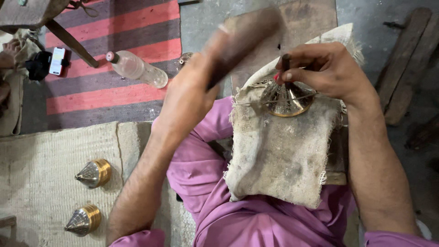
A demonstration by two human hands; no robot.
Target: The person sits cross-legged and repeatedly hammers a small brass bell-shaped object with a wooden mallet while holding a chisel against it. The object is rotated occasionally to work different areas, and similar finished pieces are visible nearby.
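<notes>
Grey concrete floor (375,18) fills the far side of the head view, with a red and grey striped rug (128,27) at far left and a pale woven mat (41,174) near left. On the rug lie a clear plastic bottle (138,68) and a phone (57,60). Two cone-shaped metal pieces (93,173) with brass bands lie on the mat. At centre right, a brass cone (287,98) sits on burlap cloth (279,155) over the person's lap. Right hand (322,68) has its fingers curled, pinching a thin dark punch (286,68) upright on the cone. Left hand (192,98) is wrapped shut around a blurred wooden mallet (244,34), raised just left of the cone.
</notes>
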